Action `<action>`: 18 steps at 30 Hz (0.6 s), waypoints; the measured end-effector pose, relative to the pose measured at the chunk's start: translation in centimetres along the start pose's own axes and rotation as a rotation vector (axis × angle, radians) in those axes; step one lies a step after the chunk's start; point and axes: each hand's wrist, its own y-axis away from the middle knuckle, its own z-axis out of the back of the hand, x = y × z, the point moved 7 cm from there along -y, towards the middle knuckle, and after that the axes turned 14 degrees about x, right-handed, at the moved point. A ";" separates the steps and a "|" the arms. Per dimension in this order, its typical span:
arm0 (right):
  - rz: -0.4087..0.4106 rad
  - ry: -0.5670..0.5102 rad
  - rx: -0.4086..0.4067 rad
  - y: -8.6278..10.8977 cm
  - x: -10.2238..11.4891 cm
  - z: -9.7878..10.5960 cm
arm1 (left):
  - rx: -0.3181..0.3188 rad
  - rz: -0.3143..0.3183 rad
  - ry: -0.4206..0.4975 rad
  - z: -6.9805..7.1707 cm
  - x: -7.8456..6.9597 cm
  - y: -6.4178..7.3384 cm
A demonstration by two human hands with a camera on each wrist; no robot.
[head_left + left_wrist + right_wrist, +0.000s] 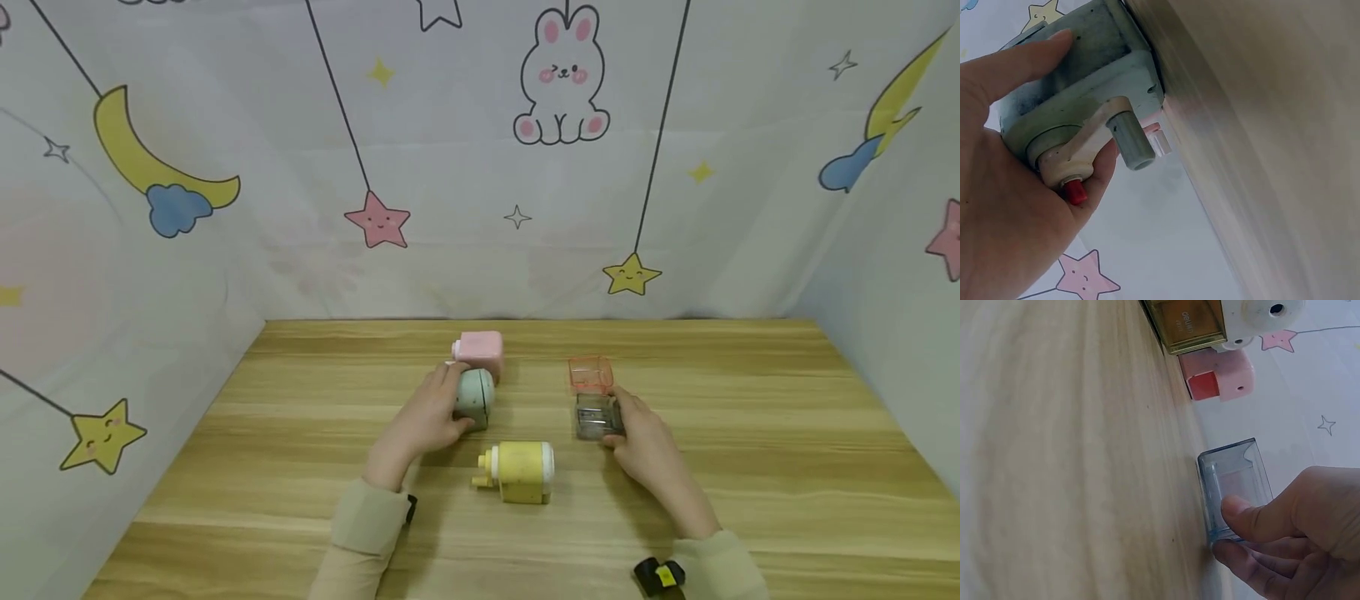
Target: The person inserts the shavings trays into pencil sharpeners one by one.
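Note:
My left hand [431,414] grips a green crank pencil sharpener [474,398] from its left side. In the left wrist view the thumb lies across the body of the sharpener [1085,56], beside a crank with a green knob [1132,140] and a red tip. Over on the right, my right hand [651,437] holds a smoky clear plastic box [596,417] on the table, open at the top in the head view. Close up in the right wrist view, thumb and fingers pinch one end of that clear box [1232,478].
A yellow crank sharpener [522,472] lies between the hands, nearer the front. Behind the green one stands a pink sharpener [482,350]. An orange-edged clear box [590,375] sits just behind the smoky one. Printed cloth [465,283] walls the wooden table's [750,467] back and sides.

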 end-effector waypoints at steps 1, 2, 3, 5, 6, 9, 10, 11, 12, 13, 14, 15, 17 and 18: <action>0.001 0.000 0.001 0.0 0.0 0.0 | 0.004 0.004 -0.005 -0.1 0.0 0.0; 0.003 0.002 0.000 0.0 0.0 0.0 | 0.003 0.005 -0.009 -0.1 0.0 0.0; 0.005 0.005 -0.001 -0.1 0.0 0.0 | 0.005 0.008 -0.013 -0.1 0.0 0.0; 0.007 0.008 -0.005 -0.1 0.0 0.0 | 0.006 0.011 -0.018 -0.1 0.0 0.0; 0.008 0.007 -0.006 -0.2 0.0 0.0 | 0.006 0.013 -0.018 -0.1 0.0 0.0; 0.013 0.007 -0.011 -0.2 0.1 -0.1 | 0.008 0.013 -0.013 -0.1 -0.1 -0.1; 0.014 0.006 -0.010 -0.2 0.1 -0.2 | 0.008 0.013 -0.011 -0.1 -0.1 -0.1; 0.014 0.004 -0.009 -0.3 0.2 -0.2 | 0.007 0.012 -0.006 -0.1 -0.1 -0.1; 0.013 0.002 -0.008 -0.3 0.1 -0.2 | 0.005 0.011 -0.002 -0.1 -0.1 -0.1; 0.012 0.000 -0.007 -0.3 0.2 -0.2 | 0.004 0.010 0.002 -0.1 -0.1 -0.1; 0.011 0.000 -0.003 -0.3 0.2 -0.3 | 0.003 0.010 0.005 -0.1 -0.1 0.0; 0.008 -0.004 0.001 -0.4 0.2 -0.3 | 0.001 0.011 0.007 -0.1 -0.1 0.0; 0.006 -0.005 0.003 -0.5 0.2 -0.3 | -0.002 0.013 0.009 -0.1 -0.1 0.0; 0.005 -0.006 0.004 -0.5 0.2 -0.4 | -0.003 0.013 0.009 -0.1 -0.2 0.0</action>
